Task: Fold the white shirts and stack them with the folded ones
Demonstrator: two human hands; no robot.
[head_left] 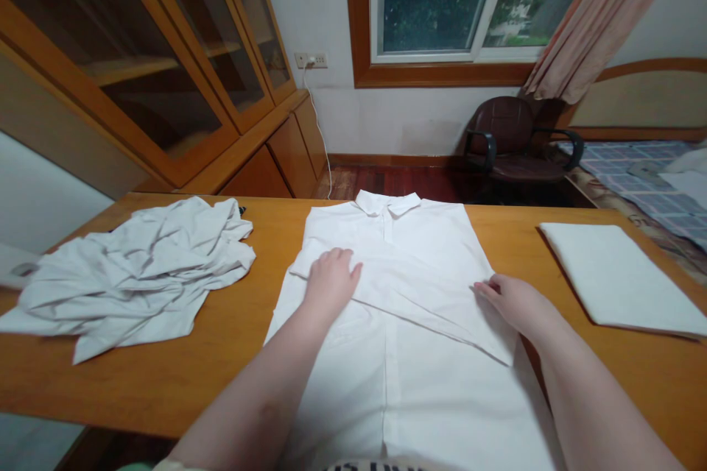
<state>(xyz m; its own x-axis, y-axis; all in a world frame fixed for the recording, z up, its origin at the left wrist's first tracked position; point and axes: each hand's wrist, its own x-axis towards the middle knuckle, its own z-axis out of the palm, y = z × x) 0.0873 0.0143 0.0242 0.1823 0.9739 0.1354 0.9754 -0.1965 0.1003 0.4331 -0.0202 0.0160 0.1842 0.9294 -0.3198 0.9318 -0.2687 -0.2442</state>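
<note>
A white collared shirt (pixel 353 368) lies front side up on the table, its collar at the far edge and its lower part toward me. One sleeve (pixel 420 294) is folded across the chest, with its narrow end on the left. My left hand (pixel 333 278) rests flat on that sleeve, fingers spread a little. At the shirt's right edge, my right hand (pixel 518 303) has thumb and fingers pinched on the white cloth. The other sleeve cannot be made out.
A crumpled heap of white cloth (pixel 149 265) lies on the left of the wooden table (pixel 243 353). A neatly folded white cloth (pixel 624 276) is at the right. Beyond stand a glass-fronted cabinet (pixel 232 125), an office chair (pixel 505 136) and a bed (pixel 635 169).
</note>
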